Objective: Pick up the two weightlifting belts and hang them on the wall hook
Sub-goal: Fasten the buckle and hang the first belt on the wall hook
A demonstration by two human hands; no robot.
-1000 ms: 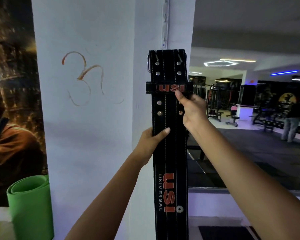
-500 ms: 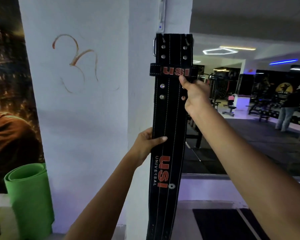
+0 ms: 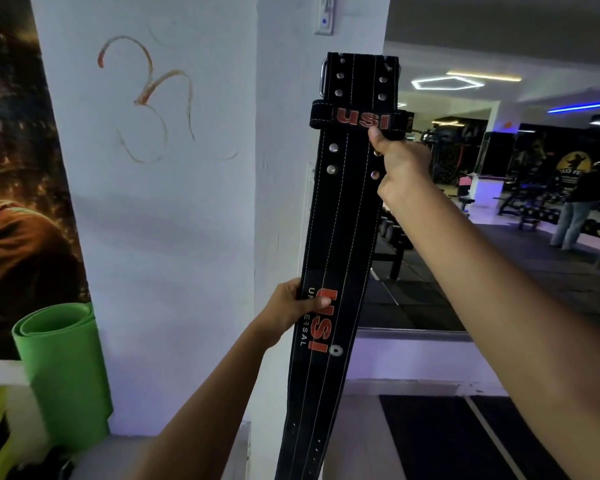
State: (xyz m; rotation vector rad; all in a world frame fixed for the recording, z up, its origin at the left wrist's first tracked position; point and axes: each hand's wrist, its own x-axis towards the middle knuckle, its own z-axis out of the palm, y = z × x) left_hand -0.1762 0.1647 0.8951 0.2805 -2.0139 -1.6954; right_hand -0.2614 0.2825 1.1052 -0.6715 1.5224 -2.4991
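A black weightlifting belt (image 3: 340, 220) with red USI lettering and metal studs hangs upright in front of a white pillar (image 3: 281, 168), its buckle end at the top. My right hand (image 3: 397, 164) grips its right edge just under the loop that bears the logo. My left hand (image 3: 291, 310) holds the left edge lower down, thumb across the lettering. A white wall fitting (image 3: 324, 19) is mounted on the pillar above the belt's top. I see only one belt, and no hook shows clearly.
A rolled green mat (image 3: 59, 368) stands at the lower left by a poster (image 3: 18, 168). To the right a mirror (image 3: 499, 202) shows gym machines and a standing person (image 3: 575, 209). Dark floor mats (image 3: 447, 441) lie below it.
The belt has risen along the pillar with both hands. My left hand has slid lower on it, down to the lettering, and the belt's lower end now swings a little to the left.
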